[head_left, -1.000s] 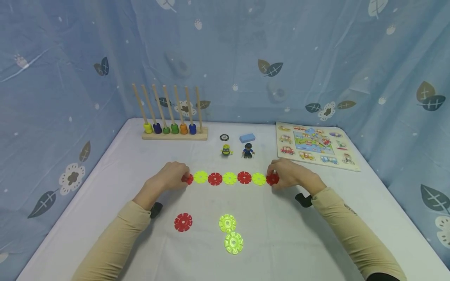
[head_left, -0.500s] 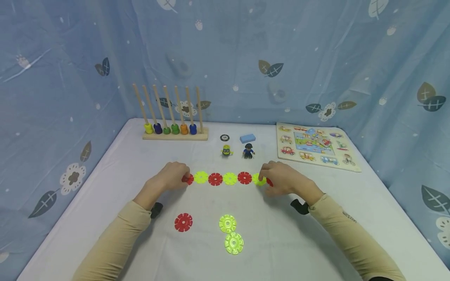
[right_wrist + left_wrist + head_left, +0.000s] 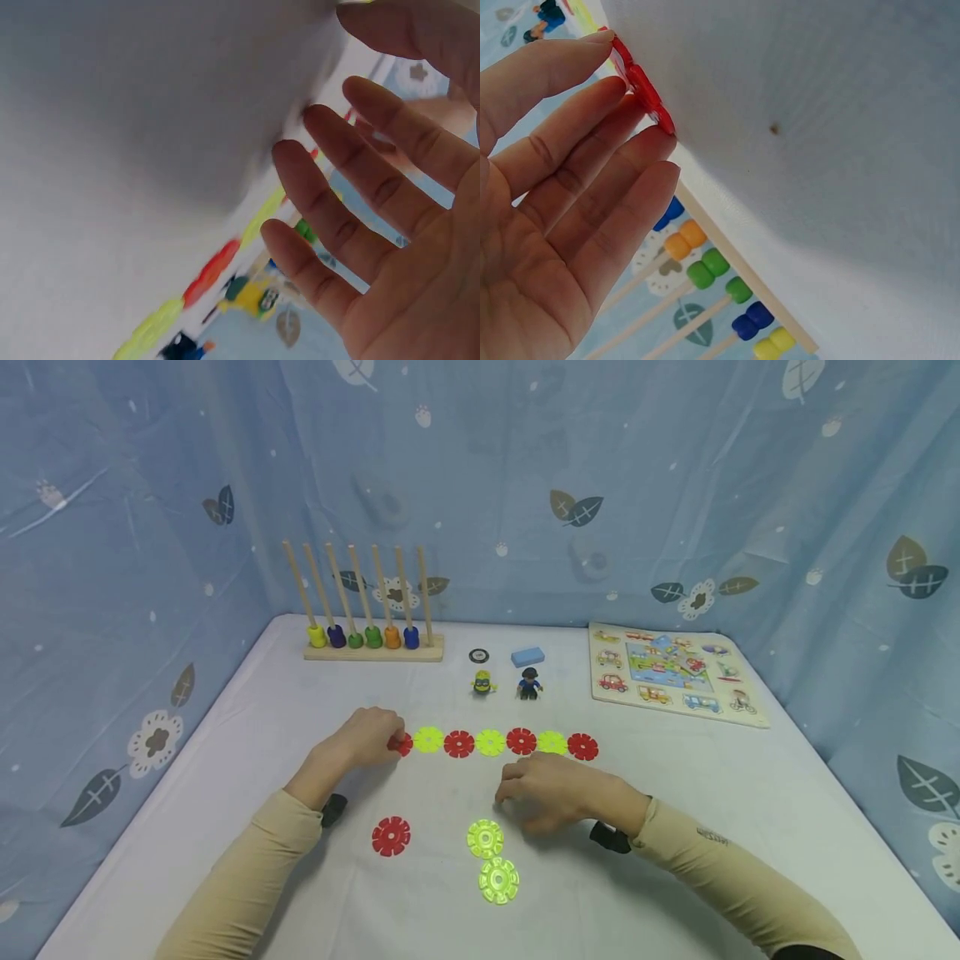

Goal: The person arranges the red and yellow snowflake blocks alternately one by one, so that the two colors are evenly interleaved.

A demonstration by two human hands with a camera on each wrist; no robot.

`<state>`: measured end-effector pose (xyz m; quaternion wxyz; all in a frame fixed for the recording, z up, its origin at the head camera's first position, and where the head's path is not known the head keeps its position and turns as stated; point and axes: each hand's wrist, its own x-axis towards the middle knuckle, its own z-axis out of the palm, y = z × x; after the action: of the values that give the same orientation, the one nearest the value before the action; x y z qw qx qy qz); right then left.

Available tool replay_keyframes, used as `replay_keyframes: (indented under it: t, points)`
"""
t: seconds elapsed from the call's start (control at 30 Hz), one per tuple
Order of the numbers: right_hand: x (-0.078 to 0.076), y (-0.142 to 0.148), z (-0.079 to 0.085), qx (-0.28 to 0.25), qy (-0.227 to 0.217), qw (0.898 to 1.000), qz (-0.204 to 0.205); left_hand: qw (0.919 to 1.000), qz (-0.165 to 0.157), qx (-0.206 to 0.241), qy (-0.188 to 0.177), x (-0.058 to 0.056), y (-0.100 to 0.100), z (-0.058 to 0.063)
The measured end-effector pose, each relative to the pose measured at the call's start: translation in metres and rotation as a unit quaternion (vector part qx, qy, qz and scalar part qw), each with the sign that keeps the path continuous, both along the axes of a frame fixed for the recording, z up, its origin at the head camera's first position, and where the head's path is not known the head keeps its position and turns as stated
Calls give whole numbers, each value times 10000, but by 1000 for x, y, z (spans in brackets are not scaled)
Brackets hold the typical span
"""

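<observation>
My left hand [image 3: 366,737] holds the red notched plastic disc [image 3: 642,84] at the left end of a row. In the left wrist view, thumb and fingertips sit at opposite edges of that disc. Red and yellow-green discs alternate along the row, ending at a red disc [image 3: 582,747] on the right. My right hand [image 3: 553,789] hovers below the row with fingers spread and nothing in them. Just beyond its fingertips lies a yellow-green disc [image 3: 485,839], with another yellow-green disc [image 3: 498,881] below it. A loose red disc [image 3: 391,836] lies farther left.
At the back left stands a wooden peg rack [image 3: 373,652] with coloured beads. A black round token [image 3: 478,656], a blue block [image 3: 528,657], a yellow figure [image 3: 483,682] and a dark-blue figure [image 3: 529,684] are behind the row. A picture puzzle board [image 3: 675,672] lies back right.
My right hand has left the red disc at the row's right end and moved left and toward me, near the loose yellow-green discs. My left hand has stayed in place.
</observation>
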<state>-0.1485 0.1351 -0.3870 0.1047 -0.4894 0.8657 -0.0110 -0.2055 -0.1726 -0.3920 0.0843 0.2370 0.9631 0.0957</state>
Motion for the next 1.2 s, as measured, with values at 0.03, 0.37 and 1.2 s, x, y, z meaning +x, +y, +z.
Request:
replay_keyframes:
  t: [0.03, 0.37, 1.2]
  points:
    - [1, -3, 0, -12, -17, 9999, 122, 10000, -9, -6, 1, 0, 0, 0]
    - [7, -28, -2, 14, -84, 9975, 704, 10000, -55, 19, 27, 0, 0, 0]
    - [11, -60, 0, 852, -231, 9942, 609, 10000, 1, 33, -38, 3, -1, 3]
